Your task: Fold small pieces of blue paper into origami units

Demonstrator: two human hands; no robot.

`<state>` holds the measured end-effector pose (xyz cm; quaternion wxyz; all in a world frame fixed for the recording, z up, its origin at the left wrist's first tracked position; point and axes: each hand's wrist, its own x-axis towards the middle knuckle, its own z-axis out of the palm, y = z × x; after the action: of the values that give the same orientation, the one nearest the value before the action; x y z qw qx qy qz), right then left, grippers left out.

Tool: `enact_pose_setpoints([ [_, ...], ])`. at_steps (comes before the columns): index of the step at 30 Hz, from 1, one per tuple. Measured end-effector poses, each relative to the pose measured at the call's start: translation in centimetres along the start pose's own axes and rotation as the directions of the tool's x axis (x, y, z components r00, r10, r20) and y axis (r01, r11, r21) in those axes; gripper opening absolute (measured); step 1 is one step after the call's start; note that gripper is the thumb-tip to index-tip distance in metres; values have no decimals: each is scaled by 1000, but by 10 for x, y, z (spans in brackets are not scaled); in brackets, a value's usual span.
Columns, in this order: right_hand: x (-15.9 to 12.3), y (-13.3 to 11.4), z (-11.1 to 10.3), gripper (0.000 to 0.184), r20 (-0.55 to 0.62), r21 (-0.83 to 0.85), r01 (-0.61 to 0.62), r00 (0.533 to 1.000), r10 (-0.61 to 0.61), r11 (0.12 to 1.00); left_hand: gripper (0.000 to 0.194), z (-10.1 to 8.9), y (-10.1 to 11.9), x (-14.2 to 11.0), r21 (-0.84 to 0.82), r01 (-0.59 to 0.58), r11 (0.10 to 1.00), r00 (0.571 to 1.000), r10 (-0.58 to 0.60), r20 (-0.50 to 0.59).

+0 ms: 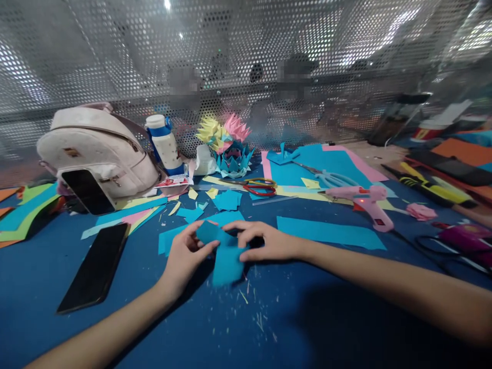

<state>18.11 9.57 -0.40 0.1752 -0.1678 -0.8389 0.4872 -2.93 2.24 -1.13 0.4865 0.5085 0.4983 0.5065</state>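
Observation:
My left hand (189, 252) pinches a small piece of blue paper (208, 232) between thumb and fingers. Beside it, my right hand (258, 241) grips a larger blue paper strip (228, 264) by its right edge. The two pieces meet or overlap between my hands; the motion blur hides whether they are joined. Just beyond my fingers lie more blue paper sheets (169, 241) and torn blue scraps (227, 200). Scissors with red and yellow handles (261, 187) rest farther back.
A pink glue gun (369, 200) lies at right, its cord trailing rightward. Paper flowers (233, 160), a bottle (163, 146) and a pale backpack (96, 148) stand along the perforated metal wall. A dark phone (96, 266) lies at left; another phone (88, 191) leans on the backpack.

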Motion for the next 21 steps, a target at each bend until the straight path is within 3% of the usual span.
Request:
enact_pose_setpoints([
  [3, 3, 3, 1, 28, -122, 58, -26, 992, 33, 998, 12, 1, 0, 1, 24, -23, 999, 996, 21, 84],
  [8, 3, 6, 4, 27, -146, -47, -1, 989, -6, 999, 19, 0, 2, -2, 63, -58, 996, 977, 43, 210],
  [13, 2, 4, 5, 30, -163, -164, -40, 986, 13, 986, 38, -1, 1, -5, 101, -58, 993, 986, 41, 161],
  [19, 1, -1, 6, 22, -195, -215, 5, 980, -48, 977, 37, 1, 1, -4, 257, -41, 965, 988, 1, 156],
  [21, 1, -2, 6, 18, -214, -172, 12, 976, -49, 985, 39, 2, 1, -4, 236, -4, 972, 987, -34, 158],
])
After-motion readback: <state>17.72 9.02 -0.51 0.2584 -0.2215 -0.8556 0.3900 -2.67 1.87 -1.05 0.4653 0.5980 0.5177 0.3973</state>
